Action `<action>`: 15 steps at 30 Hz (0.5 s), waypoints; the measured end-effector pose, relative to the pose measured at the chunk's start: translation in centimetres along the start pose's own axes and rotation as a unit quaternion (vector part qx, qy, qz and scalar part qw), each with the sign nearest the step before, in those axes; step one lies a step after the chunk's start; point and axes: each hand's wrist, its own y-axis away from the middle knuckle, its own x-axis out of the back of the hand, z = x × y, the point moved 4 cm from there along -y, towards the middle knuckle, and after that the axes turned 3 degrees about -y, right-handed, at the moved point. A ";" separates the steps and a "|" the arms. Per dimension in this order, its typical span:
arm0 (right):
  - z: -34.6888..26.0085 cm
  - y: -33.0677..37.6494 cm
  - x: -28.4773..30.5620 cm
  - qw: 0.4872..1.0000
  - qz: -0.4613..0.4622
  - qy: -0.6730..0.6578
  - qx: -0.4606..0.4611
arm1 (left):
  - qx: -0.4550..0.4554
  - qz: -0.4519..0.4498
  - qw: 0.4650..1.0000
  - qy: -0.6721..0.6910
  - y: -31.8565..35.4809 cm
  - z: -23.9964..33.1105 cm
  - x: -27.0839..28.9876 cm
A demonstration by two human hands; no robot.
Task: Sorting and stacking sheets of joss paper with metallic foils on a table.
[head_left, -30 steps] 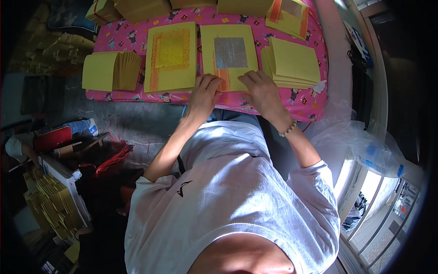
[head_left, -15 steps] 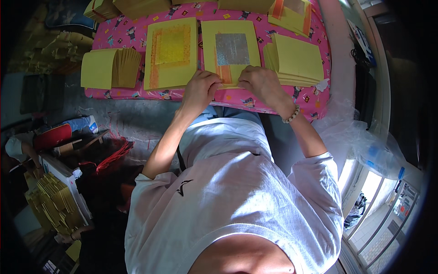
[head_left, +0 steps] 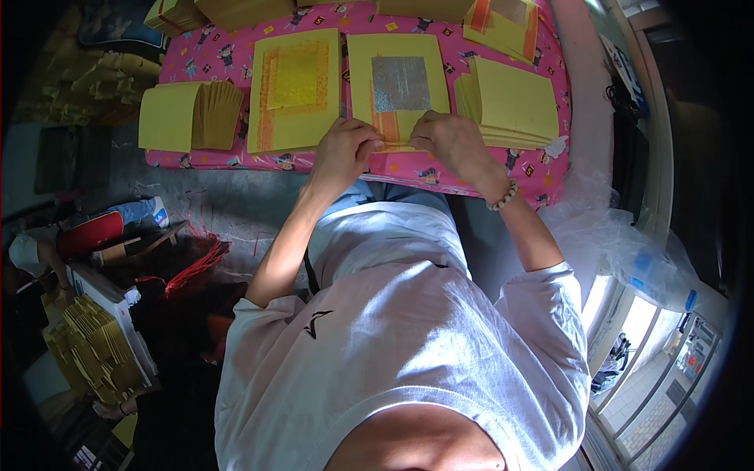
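Observation:
A yellow paper sheet [head_left: 361, 71] with a silver foil square and an orange stripe lies in front of me on the pink cloth. My left hand [head_left: 349, 149] pinches its near edge, left of the orange stripe. Right of the stripe, my right hand [head_left: 448, 140] pinches the same edge, fingers curled; a narrow strip there looks folded over. To the left lies a stack of yellow sheets [head_left: 333, 94] with a gold square on an orange patch. Beside my right hand is a pile of folded yellow paper [head_left: 510, 102].
Another fanned bundle of folded paper [head_left: 169, 118] lies at the table's left. More yellow stacks [head_left: 424, 8] line the far side of the pink tablecloth [head_left: 228, 59]. Red strings [head_left: 196, 267] hang at lower left, near other people and a paper-filled box. Clear plastic [head_left: 581, 212] bunches at right.
Both hands stay at the sheet's near edge with hardly any shift. Around them the papers look unchanged.

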 end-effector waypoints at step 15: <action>-1.9 -0.2 1.7 0.991 0.034 0.115 0.053 | -0.075 -0.051 0.990 -0.112 -2.3 2.5 -0.3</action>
